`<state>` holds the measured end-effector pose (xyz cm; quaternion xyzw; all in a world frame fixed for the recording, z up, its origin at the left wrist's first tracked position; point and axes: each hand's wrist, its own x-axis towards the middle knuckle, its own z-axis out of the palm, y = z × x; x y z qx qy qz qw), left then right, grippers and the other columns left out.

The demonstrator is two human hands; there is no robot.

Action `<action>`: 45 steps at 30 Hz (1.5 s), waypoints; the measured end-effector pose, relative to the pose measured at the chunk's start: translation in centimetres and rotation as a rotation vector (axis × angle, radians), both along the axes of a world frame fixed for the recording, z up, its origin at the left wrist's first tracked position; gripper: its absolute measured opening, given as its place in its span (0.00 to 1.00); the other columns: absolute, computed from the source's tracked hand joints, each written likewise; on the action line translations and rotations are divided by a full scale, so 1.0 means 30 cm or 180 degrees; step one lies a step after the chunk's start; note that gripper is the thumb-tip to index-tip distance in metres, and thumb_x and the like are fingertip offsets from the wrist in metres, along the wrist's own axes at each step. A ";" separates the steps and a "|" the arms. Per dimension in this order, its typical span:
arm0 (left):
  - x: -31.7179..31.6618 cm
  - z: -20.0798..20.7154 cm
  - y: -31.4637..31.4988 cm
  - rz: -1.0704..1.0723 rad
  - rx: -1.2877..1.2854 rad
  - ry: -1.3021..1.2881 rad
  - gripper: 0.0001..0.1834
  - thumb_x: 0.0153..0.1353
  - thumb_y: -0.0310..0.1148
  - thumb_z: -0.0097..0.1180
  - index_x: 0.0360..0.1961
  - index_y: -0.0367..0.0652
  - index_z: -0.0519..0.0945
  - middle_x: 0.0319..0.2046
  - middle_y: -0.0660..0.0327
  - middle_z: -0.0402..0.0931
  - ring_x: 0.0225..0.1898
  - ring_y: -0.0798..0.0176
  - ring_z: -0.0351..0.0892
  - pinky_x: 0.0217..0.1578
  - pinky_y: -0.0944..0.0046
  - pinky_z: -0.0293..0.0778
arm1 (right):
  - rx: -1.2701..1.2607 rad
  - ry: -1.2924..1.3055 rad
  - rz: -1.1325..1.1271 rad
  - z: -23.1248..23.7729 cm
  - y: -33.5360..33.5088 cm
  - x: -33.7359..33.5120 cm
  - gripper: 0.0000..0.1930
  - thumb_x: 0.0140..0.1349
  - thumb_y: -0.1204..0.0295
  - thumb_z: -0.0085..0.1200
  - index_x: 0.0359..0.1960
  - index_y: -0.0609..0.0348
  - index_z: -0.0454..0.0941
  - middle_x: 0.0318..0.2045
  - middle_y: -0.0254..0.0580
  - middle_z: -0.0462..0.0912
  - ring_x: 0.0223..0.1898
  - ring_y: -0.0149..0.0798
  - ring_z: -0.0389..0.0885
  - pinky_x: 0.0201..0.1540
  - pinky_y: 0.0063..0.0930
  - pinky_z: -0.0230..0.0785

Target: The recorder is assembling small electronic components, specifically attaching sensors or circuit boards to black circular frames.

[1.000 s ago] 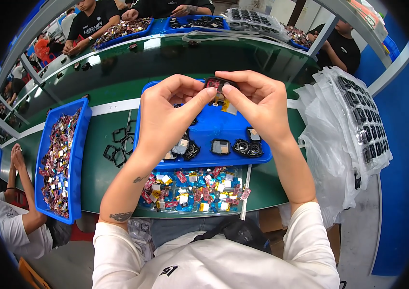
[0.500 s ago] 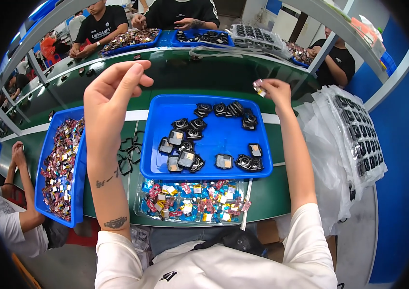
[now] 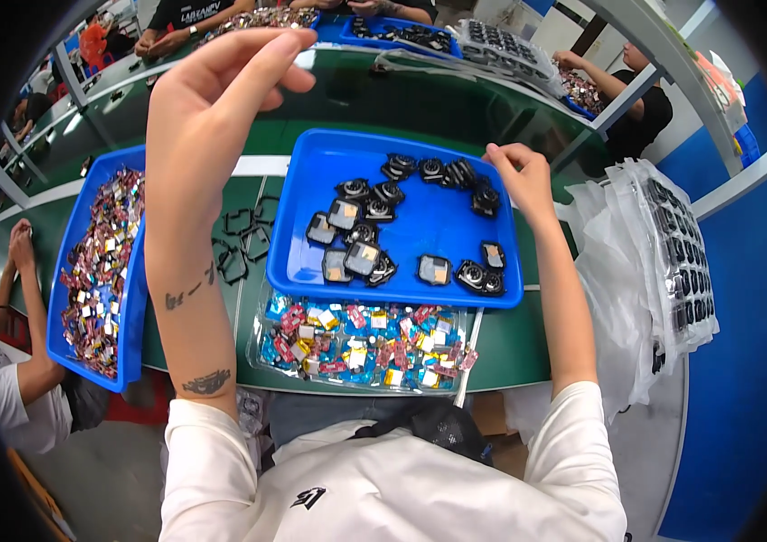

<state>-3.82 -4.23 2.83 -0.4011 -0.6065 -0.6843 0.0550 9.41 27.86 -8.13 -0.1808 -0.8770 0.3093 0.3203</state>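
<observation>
My left hand [image 3: 212, 104] is raised over the left side of the bench, thumb pressed to the curled fingers. I cannot make out anything in its pinch. At the upper right corner of a blue tray [image 3: 286, 212], my right hand [image 3: 523, 181] also has thumb and finger pinched together. Whatever may be between those fingertips is too small or hidden. The tray holds several black watch-like cases [image 3: 433, 269], some showing round parts, others grey flat faces. Just below it, a clear plastic tray [image 3: 255, 354] carries small red, white, yellow and blue electronic parts [image 3: 370, 346].
Left of my forearm stands a blue bin [image 3: 133, 343] heaped with small parts. Black frames [image 3: 237, 237] lie beside the tray. Stacked clear trays of black pieces [image 3: 673, 244] stand at the right. Co-workers sit across the bench and at the left; a metal frame [image 3: 695, 81] crosses above.
The view has shifted, so the trays sit higher in it. The small red, white and yellow electronic part in my right fingers no longer shows. My left hand stays raised and pinched.
</observation>
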 end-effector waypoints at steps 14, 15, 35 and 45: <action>0.062 -0.077 0.083 -0.0652 -0.0675 0.0596 0.12 0.58 0.34 0.57 0.34 0.34 0.81 0.24 0.62 0.79 0.28 0.74 0.77 0.31 0.73 0.72 | 0.0868 -0.0819 0.1432 0.030 -0.460 0.227 0.11 0.44 0.67 0.65 0.29 0.58 0.81 0.42 0.39 0.76 0.45 0.44 0.73 0.50 0.36 0.63; 0.064 -0.079 0.090 -0.0617 -0.0689 0.0653 0.12 0.58 0.34 0.57 0.34 0.34 0.81 0.24 0.62 0.79 0.28 0.74 0.77 0.31 0.73 0.72 | 0.0945 -0.0740 0.1831 0.038 -0.488 0.243 0.11 0.43 0.66 0.65 0.27 0.57 0.81 0.45 0.40 0.76 0.47 0.45 0.71 0.52 0.38 0.62; 0.158 -0.054 0.095 -0.1381 -0.1072 0.0547 0.08 0.55 0.29 0.58 0.28 0.31 0.80 0.21 0.60 0.78 0.24 0.74 0.74 0.27 0.72 0.71 | -0.0843 0.1074 0.1823 0.231 -0.488 0.174 0.13 0.52 0.84 0.59 0.40 0.65 0.72 0.29 0.42 0.82 0.29 0.29 0.82 0.32 0.19 0.75; 0.167 -0.038 0.097 -0.1856 -0.1156 0.0082 0.07 0.54 0.28 0.62 0.27 0.34 0.81 0.24 0.62 0.79 0.26 0.74 0.75 0.30 0.73 0.71 | -0.0278 0.1087 0.2018 0.264 -0.436 0.169 0.09 0.51 0.83 0.61 0.35 0.66 0.78 0.28 0.40 0.81 0.32 0.31 0.82 0.35 0.20 0.76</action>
